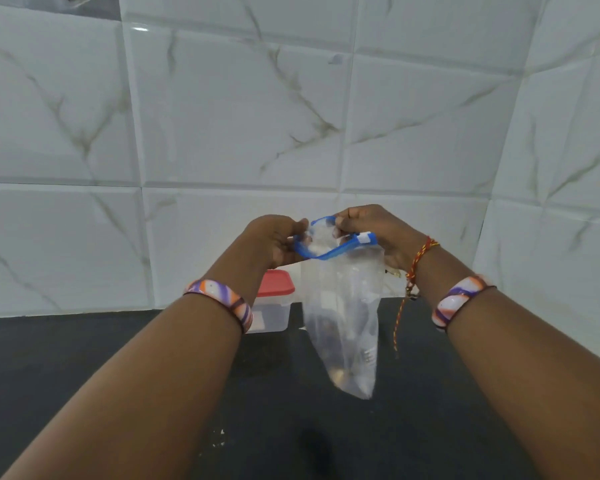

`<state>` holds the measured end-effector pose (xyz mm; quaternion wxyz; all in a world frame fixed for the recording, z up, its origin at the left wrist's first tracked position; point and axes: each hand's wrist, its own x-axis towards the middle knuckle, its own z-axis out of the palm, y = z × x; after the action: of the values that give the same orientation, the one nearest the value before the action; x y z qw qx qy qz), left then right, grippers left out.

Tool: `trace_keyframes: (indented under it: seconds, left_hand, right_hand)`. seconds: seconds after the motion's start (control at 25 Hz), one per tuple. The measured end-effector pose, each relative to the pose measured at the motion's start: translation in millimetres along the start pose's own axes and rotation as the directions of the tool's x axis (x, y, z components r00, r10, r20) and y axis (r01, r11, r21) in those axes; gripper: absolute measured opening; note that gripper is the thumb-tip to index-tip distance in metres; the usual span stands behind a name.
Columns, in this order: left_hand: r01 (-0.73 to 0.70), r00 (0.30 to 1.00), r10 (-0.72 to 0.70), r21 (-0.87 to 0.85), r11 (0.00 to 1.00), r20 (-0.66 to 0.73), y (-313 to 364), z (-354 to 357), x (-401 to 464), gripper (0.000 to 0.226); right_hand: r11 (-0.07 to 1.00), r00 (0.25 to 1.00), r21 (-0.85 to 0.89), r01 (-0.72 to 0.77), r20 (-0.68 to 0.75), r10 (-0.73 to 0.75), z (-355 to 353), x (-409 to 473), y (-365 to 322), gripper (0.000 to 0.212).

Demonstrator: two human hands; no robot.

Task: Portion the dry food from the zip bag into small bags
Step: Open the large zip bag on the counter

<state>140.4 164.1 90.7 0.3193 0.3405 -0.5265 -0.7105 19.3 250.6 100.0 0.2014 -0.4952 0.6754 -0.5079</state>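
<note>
A clear zip bag with a blue zip strip hangs in the air above the dark counter. Its mouth is pulled apart into a loop. My left hand pinches the left side of the blue strip. My right hand pinches the far side of the strip near the white slider. A little pale dry food shows at the bag's bottom corner. No small bags are in view.
A clear plastic box with a red lid stands on the counter behind my left wrist, close to the white marble-tiled wall. A few small crumbs lie on the counter between my forearms.
</note>
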Motion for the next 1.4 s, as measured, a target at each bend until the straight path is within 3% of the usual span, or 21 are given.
trace_keyframes:
  seconds: [0.04, 0.12, 0.2, 0.28, 0.32, 0.4, 0.48, 0.56, 0.64, 0.8, 0.96, 1.12, 1.32, 1.4]
  left_hand:
    - [0.058, 0.998, -0.056, -0.203, 0.977, 0.016, -0.2, -0.4, 3.3, 0.021]
    - [0.140, 0.989, -0.139, -0.555, 0.820, 0.044, -2.1, 0.5, 7.9, 0.020]
    - [0.159, 0.984, -0.170, -0.723, 0.672, 0.058, -7.0, 2.0, 13.8, 0.020]
    - [0.147, 0.988, -0.141, -0.703, 0.696, 0.066, -11.3, 3.9, 15.0, 0.012]
    - [0.122, 0.991, -0.126, -0.601, 0.790, 0.034, -12.3, 4.2, 16.2, 0.007]
    - [0.071, 0.994, -0.082, -0.162, 0.984, -0.067, -16.6, 2.8, 14.2, 0.029]
    - [0.061, 0.994, -0.045, 0.167, 0.984, -0.098, -24.6, 2.0, 6.8, 0.038]
    - [0.153, 0.988, -0.153, 0.135, 0.979, -0.008, -31.8, 1.5, 1.0, 0.029]
    - [0.208, 0.977, -0.207, -0.012, 0.978, 0.057, -40.1, -0.7, -4.3, 0.010]
    - [0.196, 0.977, -0.148, -0.374, 0.906, 0.153, -60.2, -0.4, -9.2, 0.014]
    - [0.235, 0.954, -0.124, -0.425, 0.874, 0.272, -78.9, -7.2, -18.6, 0.022]
    - [0.225, 0.967, -0.116, -0.548, 0.805, 0.227, -86.7, -7.6, -16.3, 0.029]
    - [0.240, 0.970, -0.134, -0.749, 0.618, 0.201, -86.4, -9.6, -18.3, 0.029]
    - [0.253, 0.967, -0.142, -0.737, 0.627, 0.211, -85.6, -11.0, -15.8, 0.033]
  right_hand:
    - [0.990, 0.998, -0.140, -0.032, 0.042, 0.038, -6.2, -1.2, 0.9, 0.011]
    - [0.934, 0.974, -0.322, -0.155, 0.107, 0.199, -14.3, -5.5, 4.0, 0.012]
    - [0.942, 0.938, -0.142, -0.304, 0.128, 0.322, -14.4, -3.5, 11.6, 0.014]
    - [0.847, 0.916, 0.350, -0.401, 0.127, 0.381, -10.4, 5.3, 21.9, 0.018]
    - [0.728, 0.915, 0.571, -0.379, 0.114, 0.387, -4.6, 10.2, 26.9, 0.017]
    - [0.588, 0.919, 0.756, -0.288, 0.046, 0.391, 11.3, 17.0, 33.4, 0.022]
    - [0.604, 0.924, 0.767, -0.216, -0.039, 0.380, 28.9, 14.4, 35.8, 0.030]
    - [0.643, 0.925, 0.746, -0.173, -0.101, 0.366, 38.1, 8.6, 38.6, 0.024]
    - [0.622, 0.929, 0.769, -0.147, -0.108, 0.353, 43.2, 3.0, 42.4, 0.014]
    - [0.379, 0.903, 0.925, -0.036, -0.132, 0.408, 41.5, -9.0, 57.2, 0.030]
    - [0.099, 0.879, 0.995, 0.026, -0.070, 0.472, 42.4, -22.5, 68.4, 0.031]
    - [0.133, 0.865, 0.991, -0.006, -0.061, 0.498, 54.9, -17.2, 65.5, 0.027]
    - [0.562, 0.834, 0.819, -0.116, -0.227, 0.503, 58.1, -14.3, 64.6, 0.018]
    - [0.576, 0.833, 0.798, -0.176, -0.191, 0.519, 64.6, -19.6, 70.4, 0.014]
